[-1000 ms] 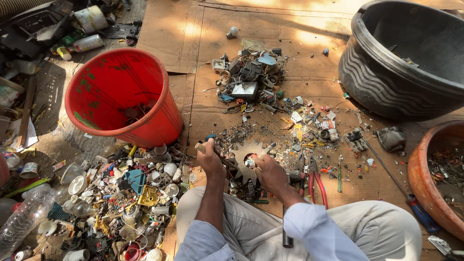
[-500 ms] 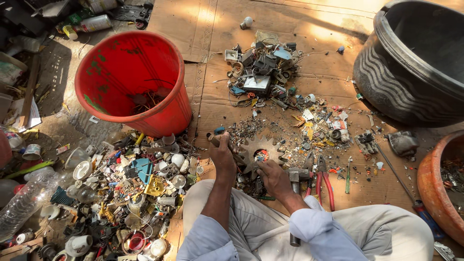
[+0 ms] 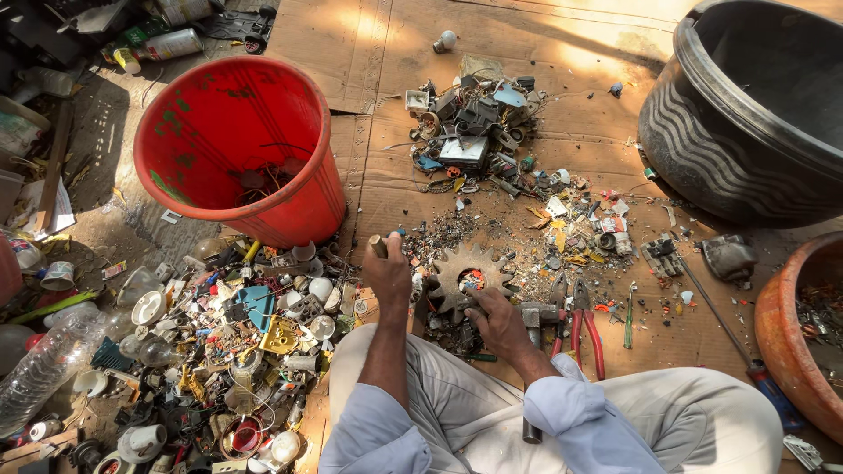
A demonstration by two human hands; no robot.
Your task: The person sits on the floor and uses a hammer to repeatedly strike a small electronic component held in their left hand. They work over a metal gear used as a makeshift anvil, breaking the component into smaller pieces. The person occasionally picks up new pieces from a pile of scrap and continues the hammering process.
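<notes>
Flattened cardboard point(image 3: 615, 114) covers the ground, strewn with scrap. Nearest, the right hand point(image 3: 499, 323) presses, fingers curled, on small parts at the edge of a toothed metal gear point(image 3: 468, 274). The left hand point(image 3: 387, 270) is clenched around a small cylindrical piece point(image 3: 377, 245). Beyond stand a red bucket point(image 3: 239, 149) and a black tub point(image 3: 755, 114).

The big black ribbed plastic tub point(image 3: 746, 132) and the round orange clay bowl point(image 3: 803, 333) ran off the right edge; the scattered scrap bits point(image 3: 562, 233) were too small to identify.
</notes>
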